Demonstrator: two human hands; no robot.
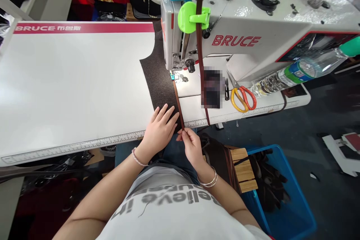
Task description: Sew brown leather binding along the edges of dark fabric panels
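Note:
A dark brown fabric piece [157,78] lies on the white sewing table, its far end running beside the head of the sewing machine [236,39]. Along its right edge runs a narrow brown binding strip [178,103], which reaches up to the presser foot [172,76]. My left hand [161,127] rests flat on the fabric, fingers spread. At the table's front edge my right hand [191,142] pinches the near end of the strip between thumb and fingers. Another brown strip [199,45] hangs from above, past a green clip [194,17] on the machine, and over the table edge.
Scissors [243,97] with yellow and red handles lie right of the needle area, beside small black snips [226,89]. A water bottle [298,71] leans along the machine bed. On the floor at right stands a blue bin [298,195] with dark pieces, near a wooden slatted surface [244,170].

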